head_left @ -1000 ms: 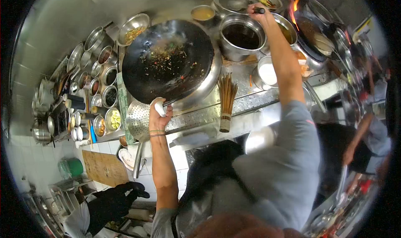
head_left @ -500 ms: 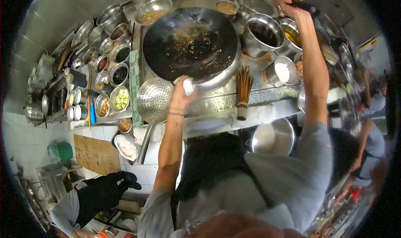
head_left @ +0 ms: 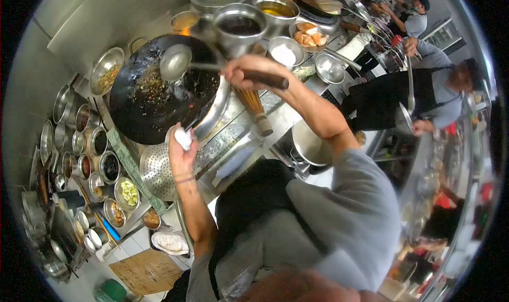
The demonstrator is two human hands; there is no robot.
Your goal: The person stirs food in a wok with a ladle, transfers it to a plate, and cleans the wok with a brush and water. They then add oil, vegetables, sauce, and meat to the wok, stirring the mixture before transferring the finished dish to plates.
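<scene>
Wok (head_left: 146, 114) at 10 o'clock: likely heavy, stiff, hot; hold at its 5 o'clock through cloth (head_left: 183, 138).
Left hand (head_left: 182, 152) pinches cloth there; right hand (head_left: 251, 70) wraps ladle (head_left: 182, 64) handle.

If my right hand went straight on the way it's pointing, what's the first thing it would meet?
Probably the wok, though your right hand might pass above its rim; depth is unclear.
</scene>
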